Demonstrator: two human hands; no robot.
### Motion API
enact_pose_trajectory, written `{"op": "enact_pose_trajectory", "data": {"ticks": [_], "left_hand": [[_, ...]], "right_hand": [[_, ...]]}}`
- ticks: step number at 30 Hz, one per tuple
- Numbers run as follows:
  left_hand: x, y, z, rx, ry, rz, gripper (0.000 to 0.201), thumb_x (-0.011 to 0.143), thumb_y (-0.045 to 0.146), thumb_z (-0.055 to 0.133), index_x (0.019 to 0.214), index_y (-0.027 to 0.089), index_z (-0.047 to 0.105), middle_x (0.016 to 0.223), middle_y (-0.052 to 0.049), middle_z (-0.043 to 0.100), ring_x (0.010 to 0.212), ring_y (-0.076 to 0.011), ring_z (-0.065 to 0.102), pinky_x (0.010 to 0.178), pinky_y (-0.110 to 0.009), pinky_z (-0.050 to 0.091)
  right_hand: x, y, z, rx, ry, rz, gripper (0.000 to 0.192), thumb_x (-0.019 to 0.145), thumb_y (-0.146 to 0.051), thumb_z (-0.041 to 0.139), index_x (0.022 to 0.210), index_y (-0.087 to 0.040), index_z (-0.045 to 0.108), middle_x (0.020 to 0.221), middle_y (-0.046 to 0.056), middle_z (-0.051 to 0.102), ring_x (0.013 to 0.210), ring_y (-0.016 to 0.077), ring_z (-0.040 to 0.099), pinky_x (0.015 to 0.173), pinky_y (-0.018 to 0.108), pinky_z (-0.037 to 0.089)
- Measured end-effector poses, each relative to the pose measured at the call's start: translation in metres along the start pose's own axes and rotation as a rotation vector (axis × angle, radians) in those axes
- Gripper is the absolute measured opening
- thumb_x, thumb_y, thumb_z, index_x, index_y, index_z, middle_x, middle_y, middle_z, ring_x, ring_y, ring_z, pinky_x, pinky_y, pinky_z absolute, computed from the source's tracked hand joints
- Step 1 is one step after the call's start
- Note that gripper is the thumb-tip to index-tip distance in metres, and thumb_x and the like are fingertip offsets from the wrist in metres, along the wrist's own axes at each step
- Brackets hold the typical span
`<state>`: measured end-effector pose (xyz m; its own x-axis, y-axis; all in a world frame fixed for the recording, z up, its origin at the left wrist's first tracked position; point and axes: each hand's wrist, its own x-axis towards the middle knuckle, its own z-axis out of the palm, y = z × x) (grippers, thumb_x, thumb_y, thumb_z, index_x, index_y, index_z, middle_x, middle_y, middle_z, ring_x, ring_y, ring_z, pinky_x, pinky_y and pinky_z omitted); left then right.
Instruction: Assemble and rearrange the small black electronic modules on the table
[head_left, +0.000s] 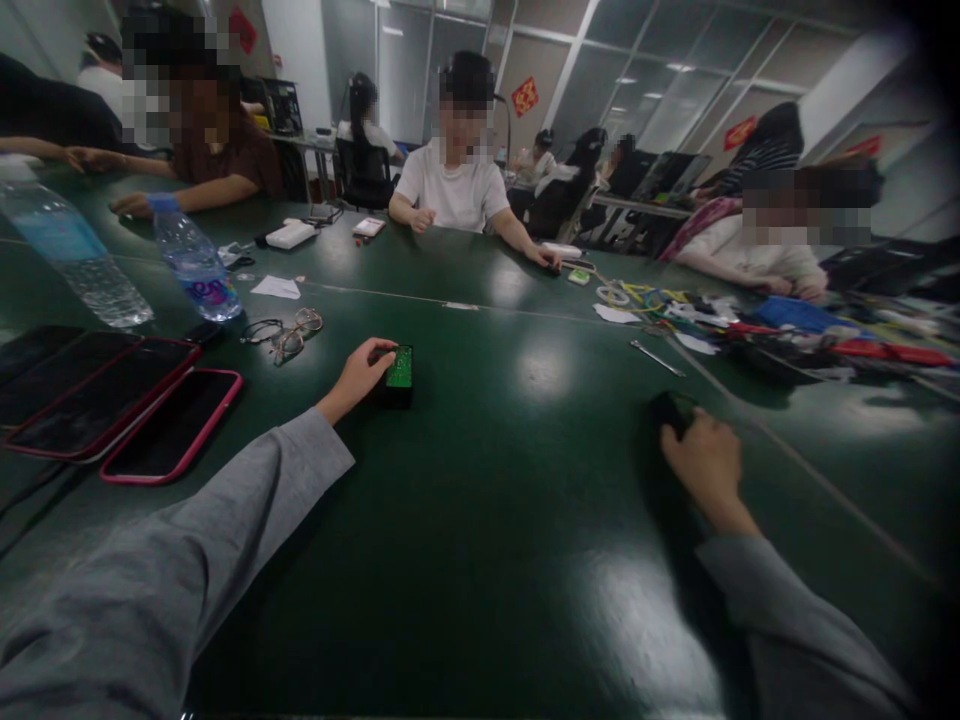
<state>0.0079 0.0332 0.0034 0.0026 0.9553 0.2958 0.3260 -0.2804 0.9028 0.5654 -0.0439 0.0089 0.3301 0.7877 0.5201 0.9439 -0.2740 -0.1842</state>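
Observation:
Left of the table's middle, a small black box with a green circuit board (400, 368) on top rests on the dark green tabletop. My left hand (362, 374) grips it from its left side, fingertips at the board's upper left edge. Farther right, my right hand (705, 452) is closed around a dark, box-like object (671, 408), slightly blurred; its kind cannot be made out. A grey sleeve covers each forearm. Beyond the right hand lies a slim metal wrench (658, 358).
Phones in red cases (171, 425), eyeglasses (298, 335), a folded paper (276, 287) and two water bottles (195, 258) stand or lie at left. Tangled cables and tools (802, 330) cover the right back. A person in white (454, 185) sits opposite, one hand on a small dark object.

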Motion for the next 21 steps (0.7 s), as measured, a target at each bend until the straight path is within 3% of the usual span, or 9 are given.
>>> {"op": "enact_pose_trajectory", "data": {"ticks": [2,6,9,13,17,21], "left_hand": [[0.0,-0.001,0.0,-0.005,0.002,0.0,0.031,0.086,0.038,0.06,0.11,0.019,0.064,0.107,-0.007,0.066,0.093,-0.0193,0.062,0.085,-0.037,0.051],[0.0,0.001,-0.001,-0.026,-0.001,-0.022,0.032,0.086,0.039,0.061,0.111,0.019,0.065,0.108,-0.007,0.067,0.094,-0.0195,0.062,0.084,-0.036,0.052],[-0.002,0.007,-0.001,-0.073,-0.039,-0.042,0.033,0.087,0.041,0.06,0.112,0.019,0.064,0.11,-0.007,0.067,0.097,-0.0199,0.063,0.085,-0.035,0.052],[-0.004,0.014,-0.002,-0.098,-0.082,-0.05,0.034,0.086,0.042,0.062,0.111,0.019,0.065,0.108,-0.008,0.068,0.097,-0.0202,0.063,0.083,-0.035,0.052],[-0.005,0.022,-0.002,-0.11,-0.103,-0.085,0.036,0.083,0.042,0.066,0.109,0.018,0.066,0.1,-0.007,0.07,0.089,-0.0201,0.065,0.076,-0.034,0.052],[-0.006,0.027,-0.002,-0.115,-0.081,-0.084,0.034,0.082,0.044,0.067,0.103,0.018,0.069,0.099,-0.007,0.071,0.086,-0.0186,0.064,0.075,-0.032,0.052]], "right_hand": [[-0.003,-0.07,0.008,0.036,-0.1,-0.154,0.061,0.086,-0.038,0.052,0.135,-0.002,0.049,0.112,0.032,0.057,0.107,0.0423,0.058,0.087,0.057,0.047],[-0.023,-0.204,0.021,0.313,-0.203,-0.481,0.054,0.091,-0.032,0.048,0.139,-0.009,0.046,0.118,0.022,0.055,0.111,0.0349,0.055,0.095,0.053,0.047],[-0.041,-0.265,0.023,0.489,-0.209,-0.602,0.052,0.092,-0.034,0.049,0.142,-0.018,0.044,0.133,0.019,0.046,0.125,0.035,0.046,0.1,0.055,0.046],[-0.052,-0.28,0.019,0.565,-0.213,-0.618,0.052,0.094,-0.037,0.049,0.144,-0.027,0.041,0.142,0.015,0.039,0.13,0.0359,0.041,0.102,0.059,0.044],[-0.049,-0.27,0.018,0.562,-0.201,-0.576,0.048,0.094,-0.038,0.049,0.139,-0.023,0.047,0.126,0.017,0.047,0.118,0.0341,0.049,0.096,0.056,0.049],[-0.049,-0.271,0.018,0.54,-0.249,-0.631,0.046,0.096,-0.036,0.044,0.139,-0.021,0.046,0.115,0.014,0.054,0.109,0.0313,0.054,0.091,0.054,0.051]]}}
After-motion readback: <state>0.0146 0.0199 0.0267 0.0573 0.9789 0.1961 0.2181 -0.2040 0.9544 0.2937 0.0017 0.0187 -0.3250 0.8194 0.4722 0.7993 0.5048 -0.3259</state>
